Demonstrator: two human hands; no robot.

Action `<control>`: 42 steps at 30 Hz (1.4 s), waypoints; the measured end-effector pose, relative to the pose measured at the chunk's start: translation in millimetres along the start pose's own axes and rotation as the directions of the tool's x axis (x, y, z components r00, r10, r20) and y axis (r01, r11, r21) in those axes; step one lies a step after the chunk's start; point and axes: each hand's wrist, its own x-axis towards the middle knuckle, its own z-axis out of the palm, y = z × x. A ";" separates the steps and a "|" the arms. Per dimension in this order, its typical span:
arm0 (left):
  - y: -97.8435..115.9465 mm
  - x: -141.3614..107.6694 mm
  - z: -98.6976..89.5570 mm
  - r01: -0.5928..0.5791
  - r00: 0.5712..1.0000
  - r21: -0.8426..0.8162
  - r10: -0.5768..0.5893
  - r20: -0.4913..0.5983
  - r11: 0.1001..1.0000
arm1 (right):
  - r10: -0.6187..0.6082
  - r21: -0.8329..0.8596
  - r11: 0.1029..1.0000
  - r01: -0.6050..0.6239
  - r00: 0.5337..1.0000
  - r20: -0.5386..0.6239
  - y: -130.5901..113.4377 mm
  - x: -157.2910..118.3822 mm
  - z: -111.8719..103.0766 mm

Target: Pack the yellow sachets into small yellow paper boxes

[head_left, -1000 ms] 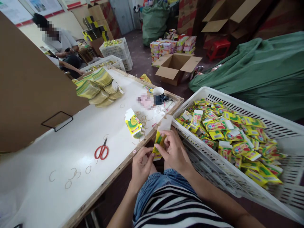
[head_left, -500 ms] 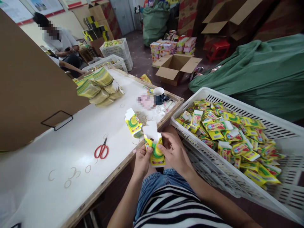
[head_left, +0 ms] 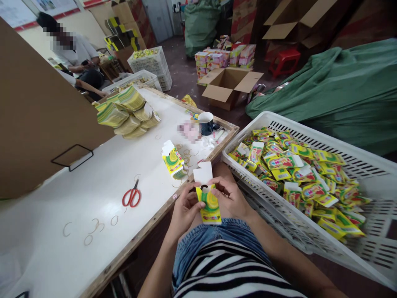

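Over my lap I hold a small yellow and green printed carton (head_left: 210, 209), its white top flap standing up. My left hand (head_left: 187, 205) grips its left side, thumb on the printed front. On the opposite side my right hand (head_left: 231, 196) pinches the upper edge near the flap's base. Just beyond, on the table, lies a small stack of matching flat cartons (head_left: 173, 159). To my right, a white plastic crate (head_left: 229, 159) holds many filled-looking yellow cartons (head_left: 285, 162).
Red-handled scissors (head_left: 132, 196) and loose rubber bands (head_left: 88, 240) lie on the white table (head_left: 56, 198). Bundled cartons (head_left: 130, 114) and a dark mug (head_left: 206, 123) stand farther back. A person (head_left: 74, 54) sits at far left. An open cardboard box (head_left: 231, 85) is on the floor.
The carton has come slightly closer to my body and to the right. My left fingers have moved up to its top edge, and my right hand has shifted to the upper side.
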 end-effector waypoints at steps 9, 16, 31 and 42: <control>-6.5 -1.7 2.3 0.090 0.994 -0.050 -0.086 0.071 0.995 | -0.052 -0.007 0.999 0.051 0.993 -0.106 5.7 0.9 -2.1; -13.1 0.8 -0.8 0.027 0.995 0.176 -0.010 -0.095 0.984 | -0.020 -0.131 0.991 0.021 1.000 0.014 5.2 2.0 -14.6; -13.0 2.4 2.0 0.071 0.996 0.009 -0.070 -0.049 0.997 | 0.095 -0.199 0.976 -0.090 0.995 0.014 12.8 -0.6 -2.5; 10.9 45.5 -39.9 -0.098 0.834 0.782 0.479 -0.273 0.616 | -0.434 -0.458 0.889 0.019 0.355 -0.828 -11.6 -6.5 -44.2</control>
